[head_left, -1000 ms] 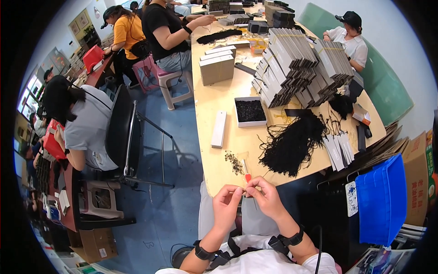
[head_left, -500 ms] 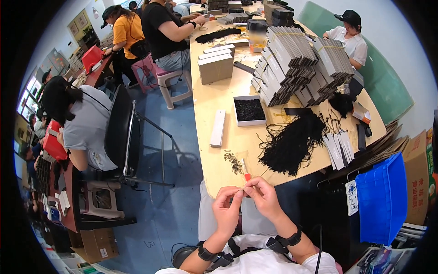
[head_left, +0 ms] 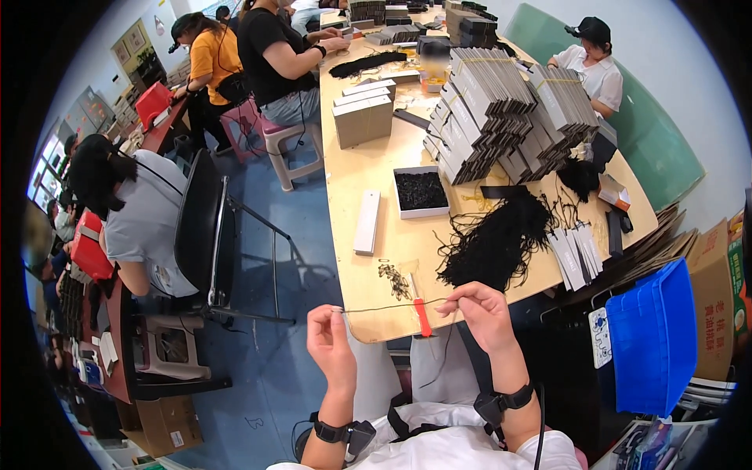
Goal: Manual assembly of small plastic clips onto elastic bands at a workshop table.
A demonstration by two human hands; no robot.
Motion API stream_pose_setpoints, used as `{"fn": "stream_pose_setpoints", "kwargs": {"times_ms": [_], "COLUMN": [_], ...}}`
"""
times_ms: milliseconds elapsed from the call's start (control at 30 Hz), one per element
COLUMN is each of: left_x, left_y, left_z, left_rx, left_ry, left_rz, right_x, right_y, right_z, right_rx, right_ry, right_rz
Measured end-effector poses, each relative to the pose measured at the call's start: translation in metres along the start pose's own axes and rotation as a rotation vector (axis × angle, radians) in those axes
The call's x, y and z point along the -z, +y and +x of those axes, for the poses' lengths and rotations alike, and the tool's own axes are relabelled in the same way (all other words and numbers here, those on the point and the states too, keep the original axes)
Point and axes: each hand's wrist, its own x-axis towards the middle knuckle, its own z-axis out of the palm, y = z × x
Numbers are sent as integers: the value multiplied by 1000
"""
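Note:
Between my two hands a thin dark cord (head_left: 392, 308) is stretched nearly level just over the table's front edge. My left hand (head_left: 330, 345) pinches one end between thumb and finger. Farther along, my right hand (head_left: 484, 317) pinches the cord, and its loose tail hangs below. Behind the cord lies a tool with a red handle (head_left: 422, 317), sticking over the table edge. A small heap of brass-coloured loops (head_left: 394, 280) is beside it. A large bundle of black cords (head_left: 497, 243) spreads to the right.
On the table (head_left: 352, 172) are a pale stack of tags (head_left: 366, 223), a white box of small black pieces (head_left: 421, 192) and tall banded stacks of grey tags (head_left: 478, 110). Strung white tags (head_left: 576, 254) lie right. A blue bin (head_left: 654, 345) stands beside the table. Several people work nearby.
My hands were together at the table edge, fingertips meeting. They have moved apart, left hand leftward and right hand rightward, and the cord is now drawn out between them.

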Motion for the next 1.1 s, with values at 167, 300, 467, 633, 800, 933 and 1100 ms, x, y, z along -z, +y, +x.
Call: {"fn": "stream_pose_setpoints", "kwargs": {"times_ms": [167,300,467,633,800,933,1100], "left_x": [-3,-19,-27,-27,-15,-9,-10], "left_y": [-1,13,8,14,12,21,23], "left_z": [-32,-51,-49,-38,-32,-35,-39], "left_rx": [-68,195,680,751,566,384,277], "left_ry": [-308,-596,-539,-453,-494,-642,-771], "left_rz": [2,-213,-621,-826,-708,-471,-369], "right_x": [-9,-28,-31,-28,-9,2,-1], "right_y": [-2,-9,-9,-6,0,0,2], "right_z": [-1,-3,-12,-31,-50,-50,-52], "right_rx": [35,242,431,254,-43,-336,-280], "right_ry": [76,82,-72,-209,-346,-574,-244], "right_rz": [-858,-1002,-1179,-1125,-929,-844,-692]}}
